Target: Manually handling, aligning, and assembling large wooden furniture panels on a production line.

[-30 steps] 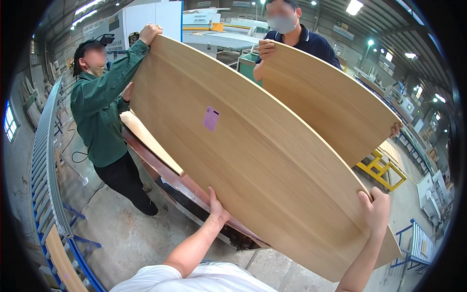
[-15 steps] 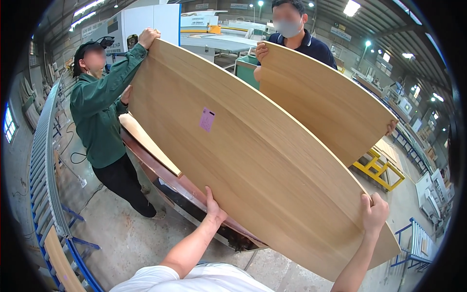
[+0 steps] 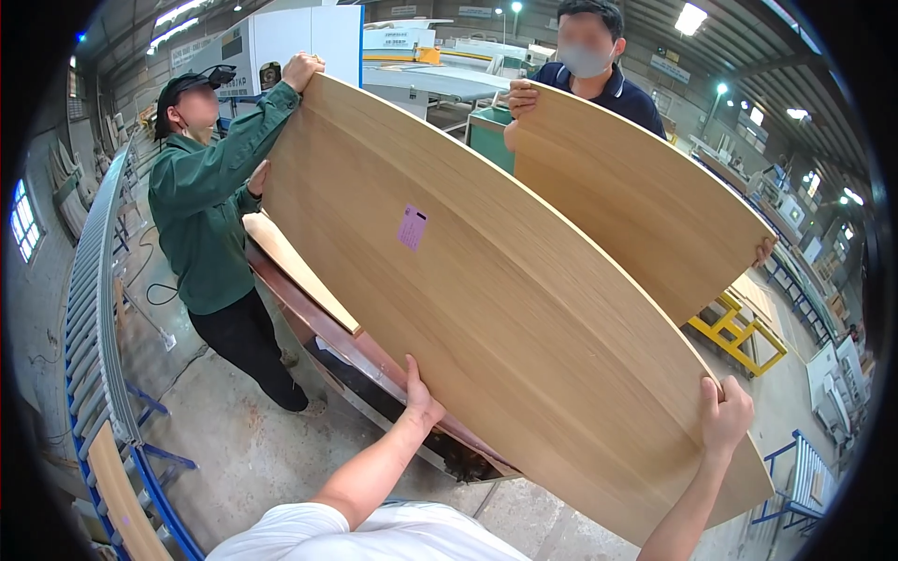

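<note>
The right hand (image 3: pixel 728 413) was closed over the upper edge of a large board (image 3: pixel 524 309), thumb on its face. The left hand (image 3: pixel 423 402) supported the lower edge, thumb upward, fingers hidden. The board stood tilted from this grip to a co-worker in green (image 3: pixel 210 224) at the far left end. The step in hand looked like shared handling; the next move seemed to call for both people shifting together, minding the second board (image 3: pixel 636 206) beyond the grip, held by another co-worker (image 3: pixel 613 82). Above the left hand, a purple label (image 3: pixel 412 227) bore print too small to read. Far beyond, a white cabinet (image 3: pixel 318 39) carried dark lettering.
</note>
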`<act>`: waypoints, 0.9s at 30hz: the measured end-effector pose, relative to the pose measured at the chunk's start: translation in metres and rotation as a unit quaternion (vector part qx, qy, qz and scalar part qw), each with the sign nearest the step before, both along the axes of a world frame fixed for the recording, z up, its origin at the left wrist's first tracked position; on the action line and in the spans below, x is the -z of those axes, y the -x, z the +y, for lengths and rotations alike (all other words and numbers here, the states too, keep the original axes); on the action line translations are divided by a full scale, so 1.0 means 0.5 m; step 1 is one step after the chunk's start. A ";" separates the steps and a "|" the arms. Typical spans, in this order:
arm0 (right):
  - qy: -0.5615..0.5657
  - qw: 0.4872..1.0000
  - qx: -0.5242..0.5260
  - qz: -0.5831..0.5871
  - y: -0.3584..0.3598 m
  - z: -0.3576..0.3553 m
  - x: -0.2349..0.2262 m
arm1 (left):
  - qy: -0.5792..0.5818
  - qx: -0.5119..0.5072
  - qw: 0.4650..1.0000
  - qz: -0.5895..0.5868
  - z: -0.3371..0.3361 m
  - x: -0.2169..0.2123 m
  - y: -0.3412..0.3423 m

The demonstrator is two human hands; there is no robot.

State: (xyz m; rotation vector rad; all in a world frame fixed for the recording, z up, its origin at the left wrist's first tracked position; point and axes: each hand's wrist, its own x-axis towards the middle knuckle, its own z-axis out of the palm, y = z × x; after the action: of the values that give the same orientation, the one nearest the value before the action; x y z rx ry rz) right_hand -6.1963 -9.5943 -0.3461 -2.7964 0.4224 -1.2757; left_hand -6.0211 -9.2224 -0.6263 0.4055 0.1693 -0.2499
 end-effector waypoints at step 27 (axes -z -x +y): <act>0.097 0.995 0.023 -0.028 0.031 0.088 -0.022 | 0.056 0.013 0.998 0.018 -0.006 0.027 -0.012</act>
State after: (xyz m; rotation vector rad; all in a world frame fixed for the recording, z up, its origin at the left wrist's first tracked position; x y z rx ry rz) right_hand -6.2120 -9.5503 -0.3351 -2.9137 0.3812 -1.4760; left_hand -6.0149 -9.2254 -0.6399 0.2927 0.1838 -0.2911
